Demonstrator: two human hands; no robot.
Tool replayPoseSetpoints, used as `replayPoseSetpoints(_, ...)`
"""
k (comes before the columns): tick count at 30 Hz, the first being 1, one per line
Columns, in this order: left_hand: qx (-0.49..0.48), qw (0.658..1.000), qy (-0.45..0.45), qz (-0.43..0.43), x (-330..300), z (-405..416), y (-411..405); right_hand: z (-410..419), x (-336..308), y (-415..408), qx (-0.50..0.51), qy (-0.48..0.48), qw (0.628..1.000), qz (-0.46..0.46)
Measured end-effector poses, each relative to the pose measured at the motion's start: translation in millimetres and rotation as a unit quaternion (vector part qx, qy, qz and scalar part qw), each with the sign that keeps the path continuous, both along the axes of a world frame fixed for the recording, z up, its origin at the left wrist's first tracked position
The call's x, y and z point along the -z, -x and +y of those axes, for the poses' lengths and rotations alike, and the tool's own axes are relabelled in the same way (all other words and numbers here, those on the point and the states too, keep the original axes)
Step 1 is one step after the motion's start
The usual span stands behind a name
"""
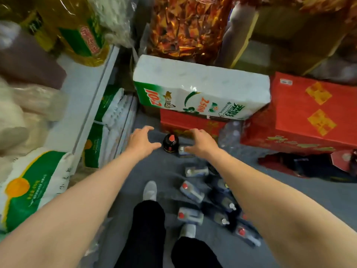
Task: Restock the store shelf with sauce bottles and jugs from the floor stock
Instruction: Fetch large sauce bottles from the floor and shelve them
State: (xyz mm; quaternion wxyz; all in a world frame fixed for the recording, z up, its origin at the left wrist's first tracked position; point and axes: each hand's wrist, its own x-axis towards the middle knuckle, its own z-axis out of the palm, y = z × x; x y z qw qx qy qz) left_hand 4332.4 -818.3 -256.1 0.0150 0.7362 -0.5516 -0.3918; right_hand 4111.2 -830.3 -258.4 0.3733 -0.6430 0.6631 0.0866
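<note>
A dark sauce bottle [170, 143] with a red cap stands upright on the grey floor between my two hands. My left hand [142, 141] hovers just left of it, fingers spread and holding nothing. My right hand [200, 142] reaches in from the right, fingers relaxed, above a small pale jug [183, 151] beside the bottle. Several more sauce jugs [193, 191] and dark bottles [224, 203] stand in rows on the floor toward my feet. The white store shelf [90, 105] runs along the left.
Bags of goods [29, 188] fill the shelf at left, with oil jugs [77, 31] at the top. A large white and green pack [201, 89] rests on red cartons [309, 113] ahead. My feet [149, 190] stand beside the floor stock.
</note>
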Motion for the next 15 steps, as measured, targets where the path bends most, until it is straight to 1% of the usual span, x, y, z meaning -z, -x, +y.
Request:
replayPoseSetpoints(3,0.014,0.999,-0.034,0.009,59,-25,-4,-9,63,-5,0.025,-0.042,0.999,0.007)
replayPoseSetpoints(10,0.061,0.996,-0.06,0.034,211,-63,-3,-13,221,-8,0.075,-0.106,0.992,-0.005)
replayPoseSetpoints(15,0.102,0.991,-0.044,0.073,306,-90,15,-6,321,-12,0.109,-0.124,0.986,-0.022)
